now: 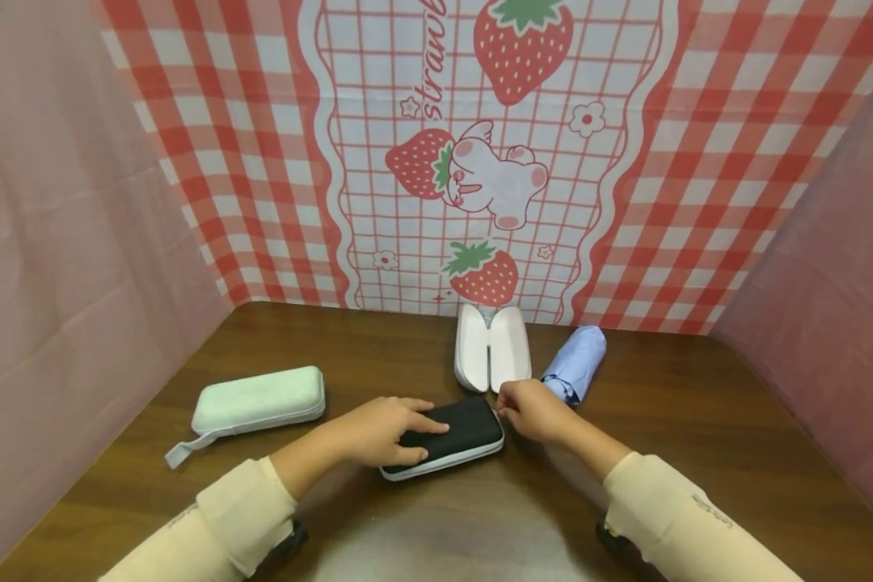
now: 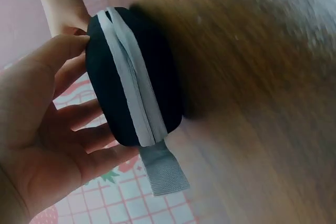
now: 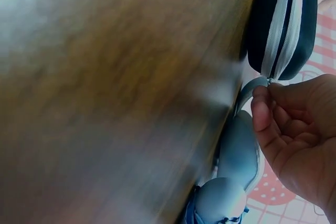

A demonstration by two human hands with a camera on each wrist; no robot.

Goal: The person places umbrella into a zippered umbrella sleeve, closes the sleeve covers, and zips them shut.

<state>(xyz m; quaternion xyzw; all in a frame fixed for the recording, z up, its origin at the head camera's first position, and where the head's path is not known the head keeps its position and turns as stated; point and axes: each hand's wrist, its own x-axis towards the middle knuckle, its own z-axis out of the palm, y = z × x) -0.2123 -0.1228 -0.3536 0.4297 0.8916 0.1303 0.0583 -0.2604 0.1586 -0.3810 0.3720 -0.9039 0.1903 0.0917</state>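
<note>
A black case (image 1: pixel 457 432) with a pale zip band lies on the table in front of me. My left hand (image 1: pixel 393 428) rests on its top near the left end, fingers spread and mostly straight. The left wrist view shows the thumb (image 2: pixel 73 45) against the case and a grey fabric strap (image 2: pixel 164 169) at that end. At the right end, my right hand (image 1: pixel 534 411) pinches the zip pull (image 3: pixel 269 82) between thumb and finger, the other fingers curled in. How far the zip is parted I cannot tell.
A mint-green case (image 1: pixel 262 398) with a wrist strap lies to the left. Behind the black case stands an opened white case (image 1: pixel 509 347). A folded light-blue umbrella (image 1: pixel 578 360) lies beyond my right hand. Checked strawberry cloth (image 1: pixel 436 275) hangs along the table's back edge.
</note>
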